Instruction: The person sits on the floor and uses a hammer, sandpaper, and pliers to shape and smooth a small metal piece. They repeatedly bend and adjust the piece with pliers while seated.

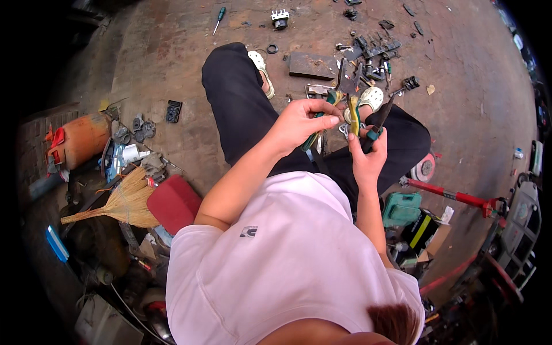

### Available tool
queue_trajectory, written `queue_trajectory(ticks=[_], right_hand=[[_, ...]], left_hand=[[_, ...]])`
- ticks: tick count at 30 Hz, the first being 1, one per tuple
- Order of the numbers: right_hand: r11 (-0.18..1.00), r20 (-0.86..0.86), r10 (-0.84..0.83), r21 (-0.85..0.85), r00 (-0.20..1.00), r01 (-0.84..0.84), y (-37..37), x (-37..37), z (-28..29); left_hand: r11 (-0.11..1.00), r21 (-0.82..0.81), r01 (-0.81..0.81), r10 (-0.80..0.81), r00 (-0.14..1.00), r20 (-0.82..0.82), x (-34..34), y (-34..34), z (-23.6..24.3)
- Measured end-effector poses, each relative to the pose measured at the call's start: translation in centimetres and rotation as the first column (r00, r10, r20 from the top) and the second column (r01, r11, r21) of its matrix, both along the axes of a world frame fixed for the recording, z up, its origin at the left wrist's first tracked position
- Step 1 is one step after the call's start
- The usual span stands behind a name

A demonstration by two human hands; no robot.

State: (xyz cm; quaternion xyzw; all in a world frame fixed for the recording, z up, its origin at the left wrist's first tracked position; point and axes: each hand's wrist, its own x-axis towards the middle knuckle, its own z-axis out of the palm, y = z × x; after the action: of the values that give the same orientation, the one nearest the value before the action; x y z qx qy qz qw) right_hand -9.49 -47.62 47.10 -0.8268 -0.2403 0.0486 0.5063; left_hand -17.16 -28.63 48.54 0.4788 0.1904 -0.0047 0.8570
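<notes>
Tin snips (pixel 348 80) with dark jaws and yellow-green handles are held up between my hands, jaws pointing away from me. My left hand (pixel 299 125) is closed about one handle, thumb and forefinger pinched near the middle; any small thing between those fingertips cannot be made out. In my right hand (pixel 369 158) the thumb presses against the other yellow handle. The same hand also grips a dark, tapered tool (pixel 386 110) with a green handle, its point angled up and right. Its exact kind is unclear.
Black metal parts (pixel 374 57) and a dark flat block (pixel 312 65) lie on the floor ahead. A screwdriver (pixel 219 20) is farther left. An orange gas cylinder (pixel 86 140), straw broom (pixel 131 198) and red seat (pixel 174 201) are left; a green case (pixel 402 209) and red bar (pixel 448 192) are right.
</notes>
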Motion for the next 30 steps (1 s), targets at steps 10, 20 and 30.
queue_trajectory(ticks=[10, 20, 30], right_hand=[[0.958, -0.253, 0.066, 0.286, 0.965, 0.009, 1.6, -0.9, 0.9], [0.9, -0.21, 0.404, 0.267, 0.891, -0.345, -2.3, 1.2, 4.2], [0.867, -0.517, 0.498, 0.3, 0.696, -0.398, -3.1, 1.0, 3.2]], left_hand=[[0.981, 0.195, 0.0, -0.026, 0.991, 0.131, -1.5, -1.7, 5.3], [0.973, 0.132, -0.191, 0.17, 0.973, 0.154, -1.2, 1.5, 6.5], [0.953, 0.282, 0.107, -0.095, 0.994, -0.057, 0.5, 3.3, 5.7]])
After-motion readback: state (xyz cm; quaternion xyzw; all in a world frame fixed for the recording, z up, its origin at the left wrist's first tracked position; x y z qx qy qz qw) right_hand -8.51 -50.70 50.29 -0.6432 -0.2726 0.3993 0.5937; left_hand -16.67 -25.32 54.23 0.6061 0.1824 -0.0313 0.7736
